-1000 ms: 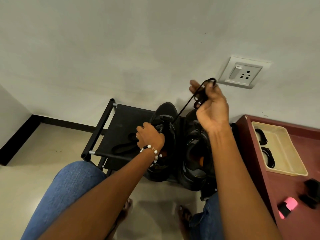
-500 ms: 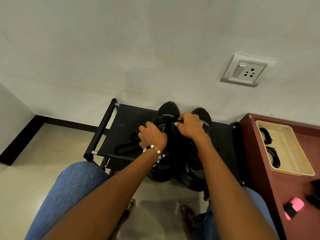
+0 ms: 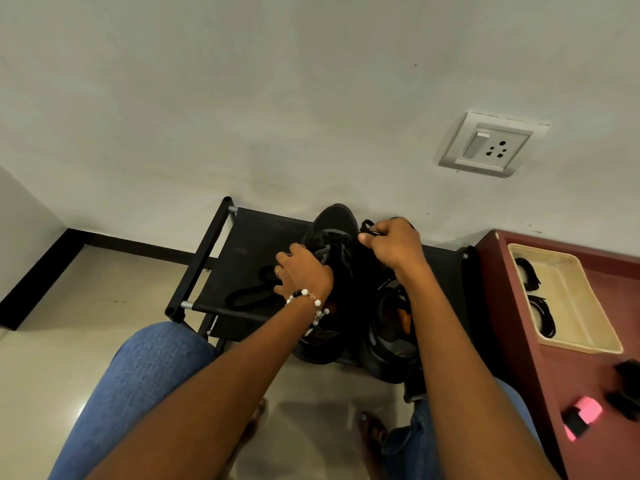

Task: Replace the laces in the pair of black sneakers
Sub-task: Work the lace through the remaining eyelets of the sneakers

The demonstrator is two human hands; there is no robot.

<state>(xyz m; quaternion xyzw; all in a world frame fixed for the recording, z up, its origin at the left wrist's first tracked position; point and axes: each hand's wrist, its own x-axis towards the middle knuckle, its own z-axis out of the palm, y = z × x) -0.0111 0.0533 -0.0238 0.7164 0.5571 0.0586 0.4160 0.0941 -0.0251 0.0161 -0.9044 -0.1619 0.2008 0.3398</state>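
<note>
Two black sneakers stand side by side on a black fabric rack [image 3: 242, 237], toes toward the wall. My left hand [image 3: 303, 271], with a bead bracelet, holds the left sneaker [image 3: 334, 223] at its lacing. My right hand [image 3: 391, 244] is just above the right sneaker [image 3: 391, 323] and pinches a black lace [image 3: 367, 226] between thumb and fingers; the lace runs down to the left sneaker. A loose black lace [image 3: 249, 296] lies on the rack left of the shoes.
A maroon cabinet [image 3: 554, 375] stands at the right with a cream tray [image 3: 571, 306] holding coiled black laces, plus a pink and black object [image 3: 581, 417]. A wall socket [image 3: 491, 145] sits above. My knees in jeans are below, over a tiled floor.
My right hand came down from a high pull of the lace to the left sneaker's tongue, then shifted slightly right and up with the lace pinched. My left hand stayed on the shoe.
</note>
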